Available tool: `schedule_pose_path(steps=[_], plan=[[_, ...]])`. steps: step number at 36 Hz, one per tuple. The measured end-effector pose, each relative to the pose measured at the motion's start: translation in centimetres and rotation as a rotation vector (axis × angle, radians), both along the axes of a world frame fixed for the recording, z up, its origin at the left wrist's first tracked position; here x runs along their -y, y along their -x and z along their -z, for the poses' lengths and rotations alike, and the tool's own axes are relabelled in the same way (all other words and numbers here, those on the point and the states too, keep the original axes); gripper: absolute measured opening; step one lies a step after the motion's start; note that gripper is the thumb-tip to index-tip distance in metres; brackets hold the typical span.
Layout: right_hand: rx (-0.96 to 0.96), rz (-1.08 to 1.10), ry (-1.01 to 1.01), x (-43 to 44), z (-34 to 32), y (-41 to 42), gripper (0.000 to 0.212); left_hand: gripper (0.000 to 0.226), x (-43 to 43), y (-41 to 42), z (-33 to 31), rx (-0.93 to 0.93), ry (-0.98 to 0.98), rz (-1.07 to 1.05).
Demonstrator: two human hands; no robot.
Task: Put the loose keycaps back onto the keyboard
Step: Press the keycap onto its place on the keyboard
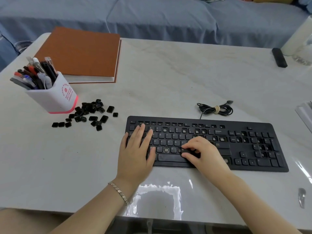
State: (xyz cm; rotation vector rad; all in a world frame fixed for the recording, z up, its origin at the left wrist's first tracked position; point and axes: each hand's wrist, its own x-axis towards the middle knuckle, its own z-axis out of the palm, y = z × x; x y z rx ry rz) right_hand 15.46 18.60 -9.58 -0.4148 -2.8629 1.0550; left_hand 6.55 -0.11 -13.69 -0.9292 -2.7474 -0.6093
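Head view: the right hand [202,152] has its grip closed to a pinch, thumb and forefinger on a keycap [185,150] marked N, at the keyboard's [263,127] bottom letter row. The left hand [135,149] lies flat on its nine o'clock end, fingers straight, holding nothing. The loose keycaps [89,114] lie on the counter [168,81] at ten o'clock, nearer the left hand. The right palm hides neighbouring slots, and I cannot tell whether the cap is seated.

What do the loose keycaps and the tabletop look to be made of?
Loose keycaps: likely moulded plastic, black, with a faint sheen on their edges. Tabletop: pale, marble-veined look under what seems a clear glossy film, given the glare and wrinkles at the front edge.
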Motion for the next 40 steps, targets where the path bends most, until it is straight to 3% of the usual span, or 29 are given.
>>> schedule_pose_path(steps=[17,40], plan=[[-0.009,0.135,-0.061,1.5,0.5,0.5,0.019,0.047,-0.1,0.0,0.1,-0.032,-0.001,-0.017],[-0.024,0.076,-0.172,1.4,0.4,0.0,0.016,0.047,-0.2,0.0,0.1,-0.044,-0.009,-0.026]])
